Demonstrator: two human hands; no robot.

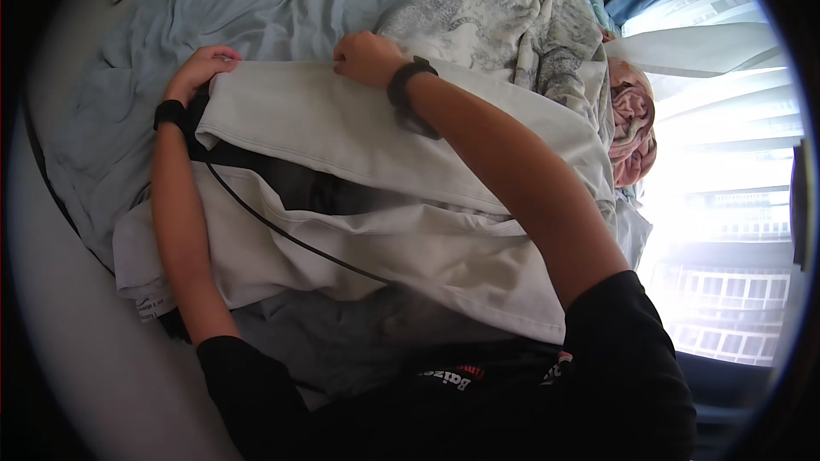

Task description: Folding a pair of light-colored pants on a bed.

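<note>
Black shirt (512,414): we are seeing its front and sleeves filling the lower edge, nearest the camera; our forearms are reaching from it over the bed (248,8)
Dark cable (299,239): it is slanting across the near panel
Pale garment (342,128): it is lying on the bed below our hands, looking to us like trousers; two long panels are showing, with a dark gap parting them
Left hand (203,70): we are keeping it narrow, pinching the far panel's left corner, as far as we are seeing
Right hand (370,58): we are curling it closed on the upper edge, well apart from the left
Far panel: it is lying mostly flat, its edge running nearly straight between our hands; we are judging this part largely done
Near panel (316,271): it is wrinkling and bunching; we are judging its straightening as left to do
Patterned blanket (478,21): it is heaping up beyond the right hand
</note>
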